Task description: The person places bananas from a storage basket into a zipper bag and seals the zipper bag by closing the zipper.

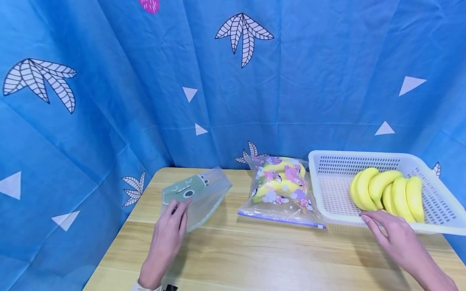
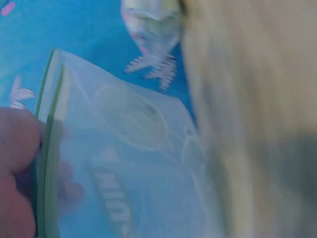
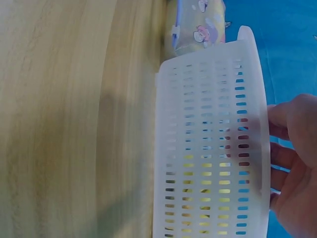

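My left hand point(image 1: 169, 230) pinches a flat zip bag point(image 1: 209, 196) by its edge. The bag is translucent, with a green cartoon face, and it tilts over the left of the table. In the left wrist view, the bag point(image 2: 129, 129) shows a green zip strip beside the thumb and fingers. On the right, my right hand point(image 1: 395, 234) grips the front rim of a white plastic basket point(image 1: 344, 218). Its fingers reach over the rim, and some show dimly through the slots in the right wrist view. Yellow bananas point(image 1: 386, 188) lie inside the basket, near that hand.
Between the hands, a clear printed zip bag point(image 1: 280, 202) with a purple slider strip lies on the wooden table point(image 1: 269, 250), bananas inside it. It sits close against the basket's left side. A blue patterned curtain point(image 1: 233, 89) hangs behind the table and along its left.
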A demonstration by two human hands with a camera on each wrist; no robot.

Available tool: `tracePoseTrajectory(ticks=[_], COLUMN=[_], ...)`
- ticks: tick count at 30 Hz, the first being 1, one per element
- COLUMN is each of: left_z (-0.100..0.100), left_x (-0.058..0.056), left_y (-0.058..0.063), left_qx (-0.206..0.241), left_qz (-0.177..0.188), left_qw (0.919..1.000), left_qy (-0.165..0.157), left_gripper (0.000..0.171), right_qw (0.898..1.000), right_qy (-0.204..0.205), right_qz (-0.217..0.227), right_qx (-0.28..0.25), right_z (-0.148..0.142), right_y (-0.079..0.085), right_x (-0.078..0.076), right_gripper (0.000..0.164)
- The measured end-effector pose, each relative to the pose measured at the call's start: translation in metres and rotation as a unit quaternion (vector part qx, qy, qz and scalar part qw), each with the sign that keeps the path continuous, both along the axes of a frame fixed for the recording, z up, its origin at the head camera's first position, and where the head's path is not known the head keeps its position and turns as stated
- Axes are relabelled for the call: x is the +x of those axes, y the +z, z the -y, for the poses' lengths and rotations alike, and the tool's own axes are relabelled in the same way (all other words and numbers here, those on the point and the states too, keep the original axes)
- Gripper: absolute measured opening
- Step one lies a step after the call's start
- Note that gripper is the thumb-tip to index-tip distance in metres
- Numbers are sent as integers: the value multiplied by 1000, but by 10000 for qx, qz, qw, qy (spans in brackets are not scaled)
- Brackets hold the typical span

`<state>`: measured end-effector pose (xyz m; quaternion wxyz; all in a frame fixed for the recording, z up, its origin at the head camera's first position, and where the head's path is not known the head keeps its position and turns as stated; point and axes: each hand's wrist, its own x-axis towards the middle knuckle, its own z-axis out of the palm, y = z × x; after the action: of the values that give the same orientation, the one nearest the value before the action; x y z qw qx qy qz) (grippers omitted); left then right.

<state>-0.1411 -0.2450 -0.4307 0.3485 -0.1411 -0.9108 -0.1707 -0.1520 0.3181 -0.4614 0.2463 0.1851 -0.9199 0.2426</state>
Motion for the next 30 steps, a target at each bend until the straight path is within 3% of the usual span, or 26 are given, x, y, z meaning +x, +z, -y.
tracePoseTrajectory(ticks=[3,7,11,15,21,24,27,30], left_z=[-6,-13,-21,-32,-55,-66,-76,-83], left_x=[-2,-6,-12,-14,-18,-20,-21,-20], left_y=[12,24,27,25,24,27,32,37], left_qx=[21,551,1192,1491,1527,1547,1511,1539], left_qz=[-282,-370,115,777,1159,1257,1463,1842], left_qw=[9996,9978,9907,9763,9695,9690,9659,9550], left_qy=[92,75,-646,-1362,-1527,-1460,-1512,-1745], left_gripper=[34,33,33,37,36,35,35,36], right_qw=[9995,9982,9986,9994,9958,9846,9591,9375], right_qy=[145,186,24,-49,406,1046,1816,2329], right_qz=[-275,-565,-481,-297,-810,-1343,-2112,-2576], right_qx=[-49,69,212,187,-114,-392,-498,-211], right_z=[0,2,4,11,48,91,141,183], right_y=[-4,-8,-9,-5,10,20,29,33], right_x=[-1,-2,0,1,1,2,2,0], right_gripper=[13,14,13,13,22,32,36,32])
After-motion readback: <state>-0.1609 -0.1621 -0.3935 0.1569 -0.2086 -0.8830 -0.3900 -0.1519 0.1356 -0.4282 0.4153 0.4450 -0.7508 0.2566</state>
